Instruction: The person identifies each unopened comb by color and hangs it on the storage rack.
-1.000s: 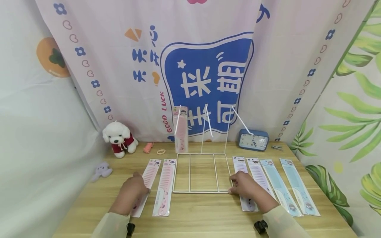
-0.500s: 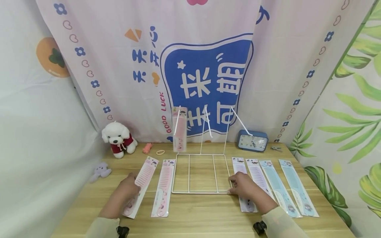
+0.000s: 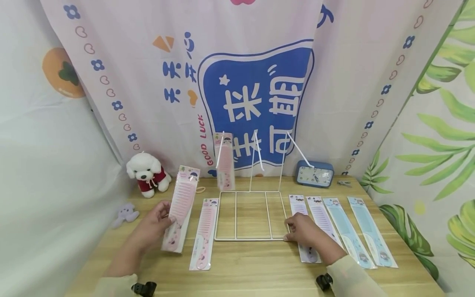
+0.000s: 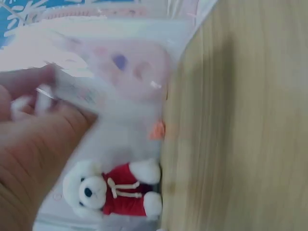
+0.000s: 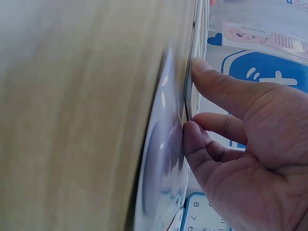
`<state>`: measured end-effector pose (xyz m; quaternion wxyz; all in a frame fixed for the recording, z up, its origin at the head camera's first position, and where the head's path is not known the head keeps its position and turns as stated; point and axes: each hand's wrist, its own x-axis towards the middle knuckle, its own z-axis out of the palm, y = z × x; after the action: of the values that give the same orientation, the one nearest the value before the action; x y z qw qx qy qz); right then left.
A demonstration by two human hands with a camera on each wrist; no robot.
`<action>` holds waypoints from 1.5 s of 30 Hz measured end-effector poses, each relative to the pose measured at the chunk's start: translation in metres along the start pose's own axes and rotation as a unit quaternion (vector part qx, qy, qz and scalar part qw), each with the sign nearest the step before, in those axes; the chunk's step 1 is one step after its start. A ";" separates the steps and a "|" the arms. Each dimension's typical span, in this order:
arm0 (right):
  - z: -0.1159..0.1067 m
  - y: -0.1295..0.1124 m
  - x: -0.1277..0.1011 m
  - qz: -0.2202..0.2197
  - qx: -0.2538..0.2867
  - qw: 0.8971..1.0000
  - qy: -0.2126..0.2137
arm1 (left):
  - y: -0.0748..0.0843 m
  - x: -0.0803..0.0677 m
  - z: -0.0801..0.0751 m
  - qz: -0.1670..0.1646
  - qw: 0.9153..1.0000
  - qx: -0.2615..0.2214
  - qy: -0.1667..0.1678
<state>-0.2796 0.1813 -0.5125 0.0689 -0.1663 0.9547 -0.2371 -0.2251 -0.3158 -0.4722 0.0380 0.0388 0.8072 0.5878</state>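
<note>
My left hand (image 3: 150,225) pinches a pink comb (image 3: 182,198) in a clear packet between thumb and fingers. The packet is raised and tilted, its top leaning right. At the front right corner of a white wire display rack (image 3: 245,239), my right hand (image 3: 306,233) grips the base wire with thumb and fingertips. Another packaged pink comb (image 3: 225,169) hangs from the rack's left hook; the middle and right hooks carry nothing. Left of the base lies one more pink comb (image 3: 204,235). A purple comb (image 3: 298,206) lies partly hidden under my right hand.
Right of the rack lie a second purple comb (image 3: 323,218) and two blue combs (image 3: 345,227). Along the back stand a plush dog (image 3: 146,171) and a blue clock (image 3: 315,175), with a small metal clip (image 3: 344,183) nearby. A purple plush octopus (image 3: 125,213) lies at the left edge.
My left hand has lifted the pink comb off the table, turning its packet more upright. My right hand stays at the rack's corner.
</note>
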 end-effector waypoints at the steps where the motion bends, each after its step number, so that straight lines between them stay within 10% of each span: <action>1: 0.000 0.000 0.000 0.001 -0.001 1.000 -0.001 | 0.001 0.000 0.002 0.027 0.999 -0.028 -0.014; 10: 0.000 0.000 0.000 0.013 0.005 1.000 -0.002 | 0.009 0.002 0.027 0.168 0.966 -0.152 -0.122; 34: 0.004 0.006 0.004 -0.003 0.021 1.000 -0.004 | 0.038 0.019 0.076 0.149 0.962 -0.176 -0.146; 45: 0.004 0.005 0.003 0.005 0.021 1.000 -0.001 | 0.039 0.025 0.084 0.110 0.974 -0.172 -0.102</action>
<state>-0.2825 0.1825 -0.5184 0.0746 -0.1598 0.9504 -0.2562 -0.2407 -0.2216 -0.4610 0.0609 0.1801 0.6769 0.7111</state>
